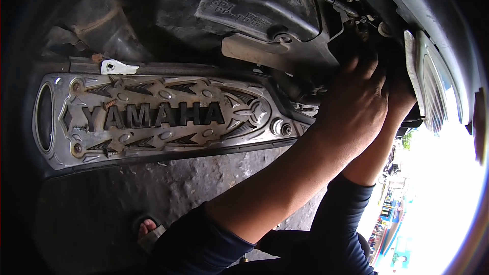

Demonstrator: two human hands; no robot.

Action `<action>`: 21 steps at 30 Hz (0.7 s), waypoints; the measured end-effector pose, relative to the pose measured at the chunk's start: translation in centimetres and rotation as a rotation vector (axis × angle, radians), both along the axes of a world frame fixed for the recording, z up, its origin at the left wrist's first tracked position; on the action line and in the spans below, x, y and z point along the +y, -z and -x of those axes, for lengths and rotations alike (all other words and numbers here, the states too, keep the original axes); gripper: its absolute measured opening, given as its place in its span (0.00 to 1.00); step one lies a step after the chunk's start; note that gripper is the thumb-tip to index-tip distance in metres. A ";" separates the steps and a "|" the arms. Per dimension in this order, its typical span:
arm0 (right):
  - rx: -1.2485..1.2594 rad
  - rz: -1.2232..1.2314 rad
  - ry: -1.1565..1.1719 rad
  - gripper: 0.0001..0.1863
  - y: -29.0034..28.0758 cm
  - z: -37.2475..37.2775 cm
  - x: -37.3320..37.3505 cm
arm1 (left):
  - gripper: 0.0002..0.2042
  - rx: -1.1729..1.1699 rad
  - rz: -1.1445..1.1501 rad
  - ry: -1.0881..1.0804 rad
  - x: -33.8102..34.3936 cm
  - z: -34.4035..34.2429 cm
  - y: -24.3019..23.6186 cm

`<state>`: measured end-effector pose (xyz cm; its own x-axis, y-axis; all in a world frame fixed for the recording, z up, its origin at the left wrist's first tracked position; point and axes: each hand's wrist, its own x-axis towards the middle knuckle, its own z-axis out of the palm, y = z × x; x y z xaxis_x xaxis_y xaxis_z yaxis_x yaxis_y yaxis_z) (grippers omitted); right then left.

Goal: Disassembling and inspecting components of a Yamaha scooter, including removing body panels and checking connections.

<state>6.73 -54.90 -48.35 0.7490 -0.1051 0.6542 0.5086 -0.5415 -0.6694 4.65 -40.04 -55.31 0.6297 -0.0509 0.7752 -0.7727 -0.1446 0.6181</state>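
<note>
Both my hands reach into a dark gap at the front of a motor scooter, on the upper right. My left hand (359,89) has its back toward me. Its fingers are bent and close together, with the tips lost in shadow among small dark parts and cables. What they grip cannot be made out. Just behind and to the right is my right hand (402,97), mostly covered by the left one, its fingers hidden. Beside the hands are a black moulded plastic cover (244,15) and a clear ribbed lamp lens (437,91).
A patterned metal footboard plate (249,135) with raised lettering lies on the left, with several loose screws (109,104) on it. A small white plastic piece (119,67) rests on its upper edge. Below is rough concrete floor (198,178), with a sandalled foot (146,228). Bright daylight lies to the right.
</note>
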 end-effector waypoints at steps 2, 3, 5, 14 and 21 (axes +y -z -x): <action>0.004 0.004 0.011 0.21 -0.2 0.1 0.0 | 0.11 0.001 -0.025 -0.001 -0.5 0.1 -0.2; 0.008 0.006 0.020 0.22 -0.2 0.1 0.0 | 0.11 0.006 -0.026 0.002 -0.7 0.2 -0.2; 0.008 0.008 0.037 0.23 0.4 -0.4 0.3 | 0.10 0.020 0.022 -0.025 -0.4 -0.1 -0.1; 0.029 0.115 0.100 0.26 -0.2 -0.2 -0.1 | 0.08 0.040 -0.057 0.037 0.2 0.0 -1.1; -0.083 0.148 0.033 0.13 0.2 -1.9 -1.2 | 0.06 0.042 -0.130 -0.001 1.4 0.0 -2.0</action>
